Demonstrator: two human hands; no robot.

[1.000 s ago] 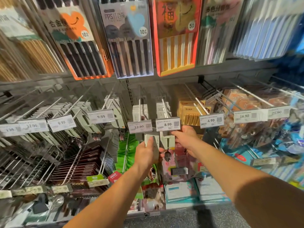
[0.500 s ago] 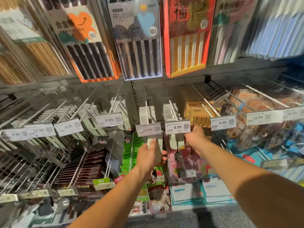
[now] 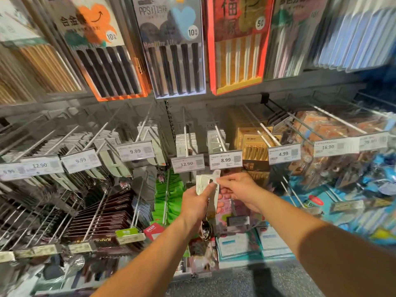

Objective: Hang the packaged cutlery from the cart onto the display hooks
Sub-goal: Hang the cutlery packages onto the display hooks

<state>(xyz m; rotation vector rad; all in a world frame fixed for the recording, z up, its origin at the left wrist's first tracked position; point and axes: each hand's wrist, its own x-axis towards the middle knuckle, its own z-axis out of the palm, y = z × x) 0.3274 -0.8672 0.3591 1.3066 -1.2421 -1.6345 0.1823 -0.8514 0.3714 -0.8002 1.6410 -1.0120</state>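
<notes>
Just below price tags, hands (image 3: 216, 196) pinch spoon packs (image 3: 206, 185)

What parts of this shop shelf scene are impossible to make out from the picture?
All in the head view:
- The cart: out of frame.
- How many spoon packs the left hand grips: the fingers cover the stack.
- The card's hang hole: hidden behind the right hand that pinches its top.
- Small print on the 8.99 price tag: too small.
- Blue packs top right: motion-blurred.
- Goods at the lower left: dark and blurred.
</notes>
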